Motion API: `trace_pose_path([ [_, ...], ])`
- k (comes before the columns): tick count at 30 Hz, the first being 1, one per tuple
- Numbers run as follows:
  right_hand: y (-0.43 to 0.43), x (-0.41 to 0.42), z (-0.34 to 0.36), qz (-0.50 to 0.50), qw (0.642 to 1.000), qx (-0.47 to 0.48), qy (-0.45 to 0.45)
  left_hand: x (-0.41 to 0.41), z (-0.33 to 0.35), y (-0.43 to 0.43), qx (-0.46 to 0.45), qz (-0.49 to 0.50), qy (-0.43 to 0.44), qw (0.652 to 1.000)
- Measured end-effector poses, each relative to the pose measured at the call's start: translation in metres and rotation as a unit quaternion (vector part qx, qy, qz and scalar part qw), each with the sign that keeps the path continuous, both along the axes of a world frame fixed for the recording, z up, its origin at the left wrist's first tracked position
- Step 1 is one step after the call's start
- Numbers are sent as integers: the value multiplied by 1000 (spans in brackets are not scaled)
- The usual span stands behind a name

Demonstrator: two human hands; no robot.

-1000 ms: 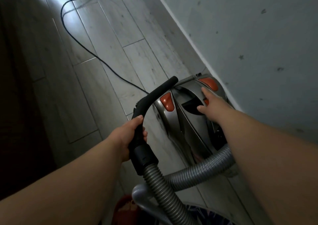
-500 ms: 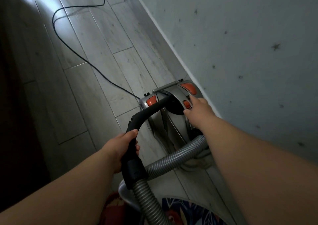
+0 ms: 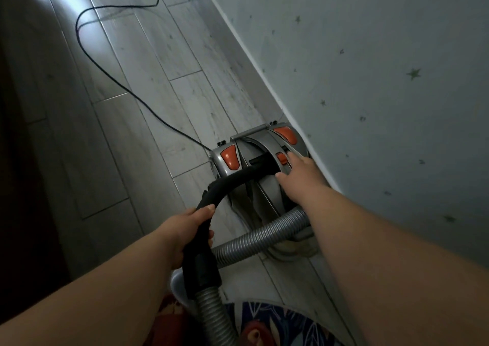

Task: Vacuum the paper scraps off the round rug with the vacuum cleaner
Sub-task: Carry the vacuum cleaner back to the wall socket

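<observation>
A silver canister vacuum cleaner with orange buttons stands on the floor against the wall. My right hand rests on its top, fingers stretched toward the small orange button. My left hand grips the black curved hose handle. The grey ribbed hose runs from the canister's front and loops to the handle. A slice of the patterned round rug shows at the bottom edge. No paper scraps are visible.
The black power cord snakes across the grey plank floor from the canister to the far top. A pale wall with small stars and a white skirting board runs along the right. Dark shadow covers the left side.
The view has pulled back, so the canister sits lower and smaller in frame. My right hand has slid across the canister top toward the small orange button. My left hand keeps its grip.
</observation>
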State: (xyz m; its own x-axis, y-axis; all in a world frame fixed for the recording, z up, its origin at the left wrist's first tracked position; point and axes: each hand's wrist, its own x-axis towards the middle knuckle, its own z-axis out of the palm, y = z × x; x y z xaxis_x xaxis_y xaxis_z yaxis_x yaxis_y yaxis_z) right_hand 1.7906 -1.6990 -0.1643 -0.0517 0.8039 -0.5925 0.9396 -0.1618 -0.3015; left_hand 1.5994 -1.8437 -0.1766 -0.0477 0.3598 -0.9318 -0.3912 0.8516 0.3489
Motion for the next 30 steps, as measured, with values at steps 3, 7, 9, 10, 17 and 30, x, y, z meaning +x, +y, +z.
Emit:
trace_pose_path([
  [3,2,-1,0,1,1000,-5,2,8,-3,12,12,-45,25,999],
  [7,4,1,-4,9,1000,-5,3,16,-17,23,11,-134,98,986],
  [9,5,1,-7,29,1000,-3,-7,16,-25,28,3,-170,134,976],
  [10,5,0,-9,36,999,-4,-12,16,-28,31,0,-183,145,972],
  [17,2,-5,-9,76,996,-14,-32,22,-31,50,-13,-293,234,927],
  [30,-27,-30,15,155,987,-5,-46,19,24,53,27,-346,272,898],
])
